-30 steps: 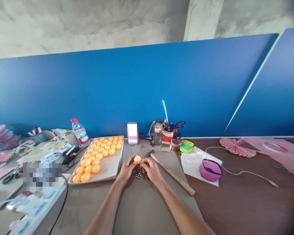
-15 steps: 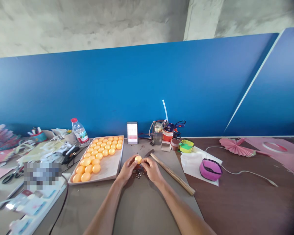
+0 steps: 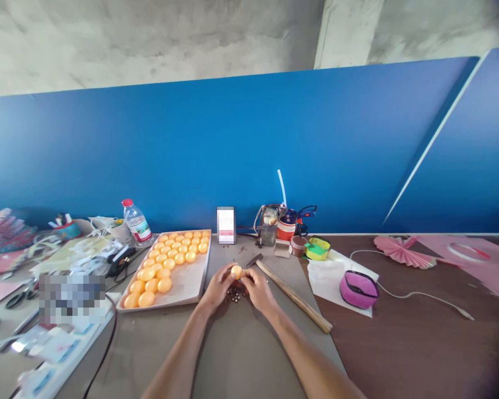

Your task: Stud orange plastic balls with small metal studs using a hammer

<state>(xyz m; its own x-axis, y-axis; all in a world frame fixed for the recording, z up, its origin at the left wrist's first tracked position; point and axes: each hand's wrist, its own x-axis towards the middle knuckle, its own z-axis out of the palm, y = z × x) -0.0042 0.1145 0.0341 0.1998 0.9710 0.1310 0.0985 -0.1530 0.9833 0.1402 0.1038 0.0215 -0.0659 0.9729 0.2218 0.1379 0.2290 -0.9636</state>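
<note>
left hand (image 3: 219,284): fingers closed round orange ball (image 3: 236,271) | right hand (image 3: 256,288): fingertips beside it, hold unclear | beneath grip: metal bits (image 3: 233,296) | close right: hammer (image 3: 295,296) | left: ball tray (image 3: 188,280)

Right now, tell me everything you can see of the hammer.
The hammer has a dark, metal-looking head and a long, straight, light brown handle that looks wooden. It lies on the grey surface, slanting from its head, just beyond the right hand, to the handle's end at that surface's right edge. No hand grips it.
</note>
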